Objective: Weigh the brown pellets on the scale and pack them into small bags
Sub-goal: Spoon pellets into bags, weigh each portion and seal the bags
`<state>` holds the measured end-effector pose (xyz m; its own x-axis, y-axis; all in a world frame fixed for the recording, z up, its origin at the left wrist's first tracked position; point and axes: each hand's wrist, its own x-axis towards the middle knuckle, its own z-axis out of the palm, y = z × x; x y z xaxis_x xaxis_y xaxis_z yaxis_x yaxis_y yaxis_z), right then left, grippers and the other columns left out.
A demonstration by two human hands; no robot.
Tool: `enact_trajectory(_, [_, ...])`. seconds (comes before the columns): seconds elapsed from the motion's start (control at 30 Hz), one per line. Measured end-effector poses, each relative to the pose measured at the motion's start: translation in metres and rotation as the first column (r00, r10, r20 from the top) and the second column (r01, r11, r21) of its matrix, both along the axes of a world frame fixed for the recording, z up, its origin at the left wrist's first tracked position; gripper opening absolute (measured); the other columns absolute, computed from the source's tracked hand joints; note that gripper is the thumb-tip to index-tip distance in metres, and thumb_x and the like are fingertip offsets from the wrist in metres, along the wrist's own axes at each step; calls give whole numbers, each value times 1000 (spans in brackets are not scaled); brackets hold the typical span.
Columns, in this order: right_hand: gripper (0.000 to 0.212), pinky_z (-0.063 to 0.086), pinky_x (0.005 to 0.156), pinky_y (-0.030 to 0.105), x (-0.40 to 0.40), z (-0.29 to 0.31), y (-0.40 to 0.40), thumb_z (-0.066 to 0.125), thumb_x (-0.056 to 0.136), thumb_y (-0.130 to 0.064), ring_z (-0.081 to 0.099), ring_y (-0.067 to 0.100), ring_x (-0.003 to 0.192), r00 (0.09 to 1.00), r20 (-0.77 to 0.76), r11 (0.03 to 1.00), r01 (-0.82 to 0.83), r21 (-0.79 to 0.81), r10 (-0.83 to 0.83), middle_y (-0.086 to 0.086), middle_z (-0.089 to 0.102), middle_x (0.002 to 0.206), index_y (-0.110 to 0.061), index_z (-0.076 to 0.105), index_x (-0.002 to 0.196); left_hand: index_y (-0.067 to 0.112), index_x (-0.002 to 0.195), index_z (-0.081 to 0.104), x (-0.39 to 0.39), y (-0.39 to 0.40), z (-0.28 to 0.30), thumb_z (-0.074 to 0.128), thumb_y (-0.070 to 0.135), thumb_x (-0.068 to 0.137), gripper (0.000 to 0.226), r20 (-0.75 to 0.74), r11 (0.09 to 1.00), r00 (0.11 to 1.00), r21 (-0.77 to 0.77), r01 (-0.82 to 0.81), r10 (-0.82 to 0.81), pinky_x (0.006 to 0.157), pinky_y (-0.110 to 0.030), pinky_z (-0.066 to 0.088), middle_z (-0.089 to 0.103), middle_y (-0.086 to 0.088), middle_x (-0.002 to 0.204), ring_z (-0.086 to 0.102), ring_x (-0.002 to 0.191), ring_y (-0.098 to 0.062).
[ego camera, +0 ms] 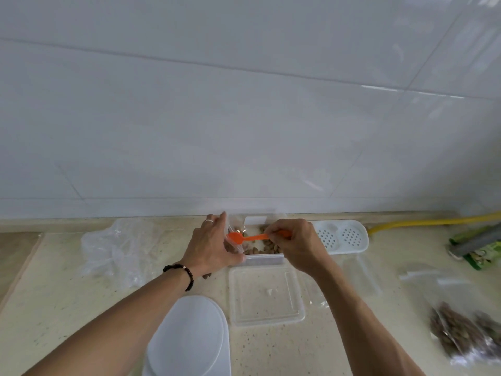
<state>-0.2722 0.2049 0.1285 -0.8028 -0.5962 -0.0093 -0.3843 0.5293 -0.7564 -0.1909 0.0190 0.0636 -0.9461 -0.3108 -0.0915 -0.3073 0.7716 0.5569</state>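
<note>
Filling is the step in hand: the right hand (295, 244) pinches the orange spoon (248, 238), its bowl at the mouth of the small bag (233, 241) gripped by the left hand (210, 246). Brown pellets (267, 246) lie in the clear container (264, 259) under the spoon. Next, the spoon likely needs tipping into the bag without spilling onto the counter (67, 308).

Bare forearms, dark beaded bracelet (181, 271) on left wrist, silver ring (209, 220).
</note>
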Motion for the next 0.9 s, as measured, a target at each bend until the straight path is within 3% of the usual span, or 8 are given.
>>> enact_trajectory(0.13, [14, 38, 47, 10, -6, 2, 7, 65, 87, -2, 53, -2, 45, 996, 29, 991, 85, -99, -83, -21, 58, 50, -11, 75, 84, 14, 149, 22, 1, -1, -3, 77, 55, 65, 109, 8, 1000, 1000, 9, -3, 3, 101, -39, 40, 36, -7, 136, 40, 124, -26])
enact_trajectory(0.27, [16, 47, 52, 29, -22, -12, 17, 66, 86, -4, 53, 8, 45, 942, 139, 931, 327, -163, -306, -2, 63, 59, -16, 75, 81, 16, 150, 20, 2, -4, -6, 77, 56, 65, 110, 8, 1000, 1000, 5, -19, 19, 101, -39, 40, 35, -7, 139, 41, 125, -26])
enact_trajectory(0.4, [18, 43, 57, 26, -33, -44, 20, 64, 85, -8, 55, 9, 52, 893, 107, 898, 439, -2, -436, -10, 62, 53, -20, 73, 77, 22, 141, 29, 8, -10, -9, 76, 59, 59, 101, -7, 999, 1000, -13, -29, 29, 90, -37, 46, 41, -2, 122, 48, 107, -22])
enact_trajectory(0.57, [17, 48, 60, 27, -29, -73, 6, 61, 88, -8, 61, 19, 66, 918, 39, 914, 387, 126, -394, 0, 66, 68, -16, 74, 82, 17, 140, 31, 11, -17, -13, 76, 56, 61, 98, -11, 999, 1000, -26, -26, 26, 85, -32, 45, 38, 1, 113, 46, 104, -20])
enact_trajectory(0.7, [15, 41, 58, 10, -23, -81, -11, 65, 84, -6, 60, 4, 65, 943, 181, 960, 265, 89, -278, -7, 68, 73, -16, 76, 86, 17, 144, 27, 10, -18, -15, 75, 59, 61, 105, 13, 999, 1000, -35, -27, 28, 90, -33, 44, 40, -3, 122, 45, 109, -22])
enact_trajectory(0.8, [14, 44, 58, 14, -25, -83, -15, 67, 83, -5, 59, 9, 69, 892, 321, 947, 311, 77, -319, -2, 70, 81, -14, 77, 88, 17, 145, 26, 10, -18, -15, 75, 61, 61, 106, 18, 999, 999, -38, -28, 28, 90, -34, 45, 40, -2, 123, 46, 107, -21])
enact_trajectory(0.9, [14, 36, 44, 19, -24, -83, -11, 63, 85, 0, 45, 9, 50, 801, 453, 905, 424, 31, -390, 4, 64, 68, -7, 76, 87, 18, 143, 27, 11, -19, -14, 74, 58, 62, 103, 17, 999, 999, -35, -28, 29, 86, -32, 45, 40, -2, 122, 45, 102, -20])
